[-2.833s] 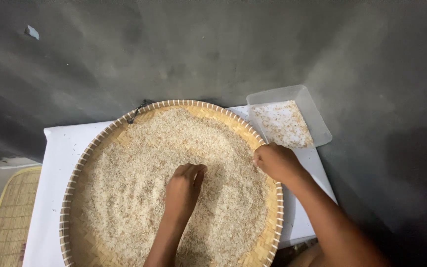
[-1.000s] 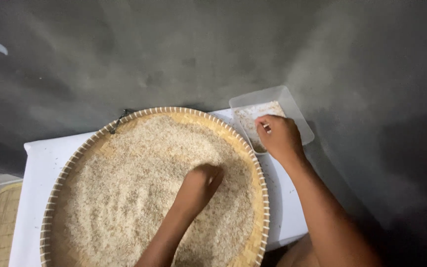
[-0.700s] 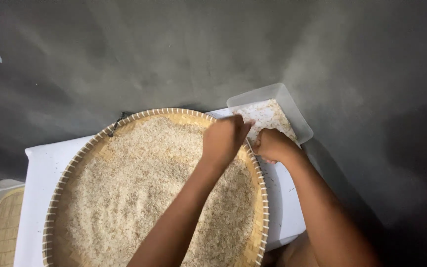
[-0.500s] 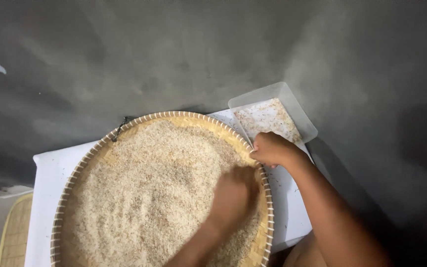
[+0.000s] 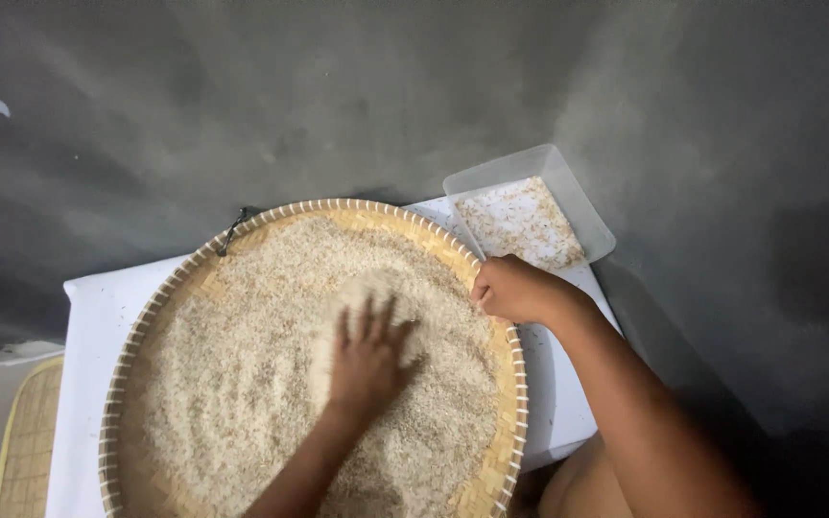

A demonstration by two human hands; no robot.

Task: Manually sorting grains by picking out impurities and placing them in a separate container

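Head view looks down on a round woven tray (image 5: 194, 273) heaped with pale rice (image 5: 261, 384). It rests on a white cloth (image 5: 98, 307) spread over a low table, on a dark grey floor (image 5: 338, 105).

The left hand (image 5: 368, 360) lies flat on the rice near the middle of the tray, palm down, fingers spread wide and pointing away from the person; its grip is fully open and holds nothing, though the fingertips press into the grains.

The right hand (image 5: 515, 290) sits at the tray's far right rim, curled into a loose fist that touches the woven edge. Whether its grip pinches any grains cannot be told.

Just beyond that hand, a clear plastic container (image 5: 491, 177) stands at the cloth's far right corner, its bottom covered with a thin layer of brownish husks and bits.

A second woven mat (image 5: 26, 441) shows at the lower left edge.
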